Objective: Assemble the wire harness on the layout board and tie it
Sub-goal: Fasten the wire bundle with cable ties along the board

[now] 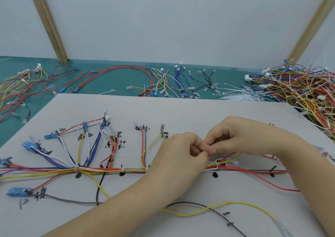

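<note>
The white layout board [181, 108] carries a wire harness [101, 169] of red, yellow, blue, white and black wires, its trunk running left to right with branches fanning up to blue terminals. White cable ties bind the trunk at several spots. My left hand [183, 153] and my right hand [233, 135] meet just above the trunk, right of centre. Their fingertips pinch together on something small; what it is stays hidden, though a white cable tie [216, 165] sits on the trunk right below them. A loose yellow wire [217, 205] and a dark wire [190, 203] trail across the front.
Loose white cable ties [241, 95] lie on the green table behind the board. A large heap of finished harnesses [299, 88] fills the right. Sorted wire bundles [163, 81] lie at the back, more wires [23, 88] at the left. Wooden posts [49, 24] stand against the wall.
</note>
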